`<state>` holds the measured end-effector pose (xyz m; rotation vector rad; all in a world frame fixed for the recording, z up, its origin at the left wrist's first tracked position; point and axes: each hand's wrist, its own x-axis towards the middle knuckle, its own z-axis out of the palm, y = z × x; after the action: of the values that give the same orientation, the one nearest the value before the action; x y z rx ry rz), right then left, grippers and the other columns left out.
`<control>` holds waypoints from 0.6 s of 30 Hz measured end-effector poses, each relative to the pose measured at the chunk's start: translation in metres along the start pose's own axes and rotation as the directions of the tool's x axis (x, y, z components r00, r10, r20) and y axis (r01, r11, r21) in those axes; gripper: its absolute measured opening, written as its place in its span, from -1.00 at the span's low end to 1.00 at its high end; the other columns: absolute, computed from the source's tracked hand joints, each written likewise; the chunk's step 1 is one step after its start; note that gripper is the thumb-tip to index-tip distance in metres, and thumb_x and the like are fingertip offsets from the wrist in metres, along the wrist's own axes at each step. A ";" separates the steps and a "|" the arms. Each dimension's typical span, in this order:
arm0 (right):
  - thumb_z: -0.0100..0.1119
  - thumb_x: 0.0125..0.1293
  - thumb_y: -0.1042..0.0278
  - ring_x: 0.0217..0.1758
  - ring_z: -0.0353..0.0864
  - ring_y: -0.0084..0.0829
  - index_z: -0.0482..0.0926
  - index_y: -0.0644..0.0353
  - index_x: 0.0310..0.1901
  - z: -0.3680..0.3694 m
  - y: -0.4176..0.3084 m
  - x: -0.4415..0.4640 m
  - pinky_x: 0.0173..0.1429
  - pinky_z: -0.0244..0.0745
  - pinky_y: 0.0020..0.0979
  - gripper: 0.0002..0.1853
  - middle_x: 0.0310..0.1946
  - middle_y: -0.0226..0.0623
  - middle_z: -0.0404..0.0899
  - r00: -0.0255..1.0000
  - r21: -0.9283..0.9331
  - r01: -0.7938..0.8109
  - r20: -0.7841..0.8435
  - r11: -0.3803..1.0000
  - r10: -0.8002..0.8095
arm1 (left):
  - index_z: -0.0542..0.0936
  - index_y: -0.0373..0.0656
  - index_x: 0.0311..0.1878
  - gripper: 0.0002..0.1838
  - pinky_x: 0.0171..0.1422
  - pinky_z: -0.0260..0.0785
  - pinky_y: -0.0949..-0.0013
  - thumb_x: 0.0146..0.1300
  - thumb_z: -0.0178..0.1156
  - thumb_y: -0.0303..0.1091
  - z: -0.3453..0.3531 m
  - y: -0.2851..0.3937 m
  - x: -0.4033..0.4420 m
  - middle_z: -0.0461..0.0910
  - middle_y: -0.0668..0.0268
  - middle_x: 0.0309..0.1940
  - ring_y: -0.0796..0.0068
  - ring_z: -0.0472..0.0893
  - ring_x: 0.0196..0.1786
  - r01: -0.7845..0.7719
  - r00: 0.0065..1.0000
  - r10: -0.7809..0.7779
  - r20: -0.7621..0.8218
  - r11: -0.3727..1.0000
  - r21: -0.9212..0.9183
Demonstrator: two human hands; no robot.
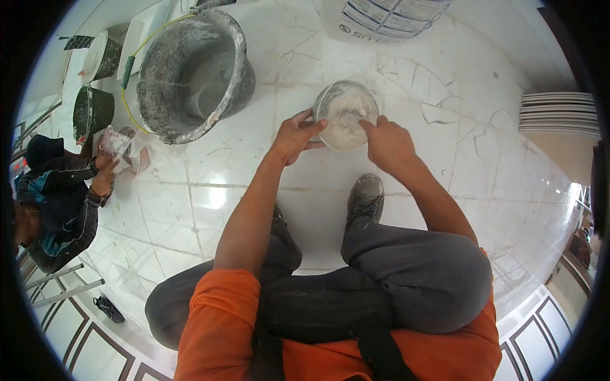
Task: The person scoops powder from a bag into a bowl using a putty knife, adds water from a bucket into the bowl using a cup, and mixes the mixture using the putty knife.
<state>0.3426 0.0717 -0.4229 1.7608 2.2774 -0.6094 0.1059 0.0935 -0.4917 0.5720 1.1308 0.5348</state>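
A round bowl (319, 101) stands on the tiled floor in front of my feet, with thick off-white paste (343, 132) inside that looks like plaster. My left hand (293, 136) grips the near left side of the bowl, thumb over the rim and fingers around the outside. At the right side of the bowl, my right hand (389, 146) is closed around a small tool whose far end dips into the paste. The handle is hidden in my fist, so its exact kind does not show.
A large plaster-crusted bucket (244, 76) stands left of the bowl, a yellow cord (130, 108) beside it. Beyond the bowl is a printed white bucket (387, 25). Tiles (559, 114) are stacked at right. Another person (60, 197) handles a plastic bag (117, 147) at left.
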 end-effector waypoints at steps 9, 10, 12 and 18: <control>0.18 0.25 0.45 -0.14 0.77 0.02 0.65 0.09 0.24 -0.027 0.007 -0.001 -0.03 0.68 -0.05 -0.52 -0.16 0.03 0.69 0.999 0.049 0.012 0.038 0.999 -0.014 | 0.13 -0.41 0.60 -0.07 0.30 0.66 0.14 0.37 0.44 -0.20 -0.002 0.001 -0.002 0.43 -0.06 0.42 0.21 0.62 0.30 0.013 1.000 -0.013 0.000 1.000 0.015; 0.17 0.26 0.44 -0.15 0.77 0.02 0.65 0.09 0.24 -0.030 0.013 0.001 -0.04 0.68 -0.05 -0.52 -0.18 0.03 0.70 0.999 0.040 -0.043 -0.017 0.998 0.044 | 0.14 -0.41 0.60 -0.07 0.31 0.66 0.13 0.37 0.44 -0.20 -0.002 0.002 -0.002 0.42 -0.06 0.42 0.21 0.62 0.30 0.010 1.000 -0.011 0.008 0.999 0.038; 0.15 0.27 0.44 -0.18 0.77 0.04 0.65 0.07 0.25 -0.020 0.021 0.005 -0.06 0.69 -0.04 -0.52 -0.20 0.04 0.69 0.997 0.046 -0.070 -0.027 0.997 0.071 | 0.14 -0.40 0.61 -0.07 0.32 0.65 0.12 0.37 0.44 -0.19 -0.002 -0.001 -0.001 0.44 -0.06 0.40 0.21 0.62 0.30 -0.004 1.000 0.003 0.006 1.000 0.023; 0.05 0.42 0.39 -0.23 0.74 0.08 0.63 0.11 0.25 0.004 0.003 -0.004 -0.06 0.64 0.02 -0.60 -0.22 0.06 0.69 1.000 0.036 -0.024 0.012 0.999 0.023 | 0.14 -0.39 0.61 -0.06 0.31 0.66 0.12 0.37 0.45 -0.17 0.002 -0.001 -0.003 0.50 -0.04 0.35 0.22 0.62 0.30 0.004 1.000 -0.004 -0.011 1.000 -0.015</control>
<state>0.3467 0.0673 -0.4256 1.7932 2.2485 -0.6588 0.1064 0.0901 -0.4899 0.5540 1.1368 0.5433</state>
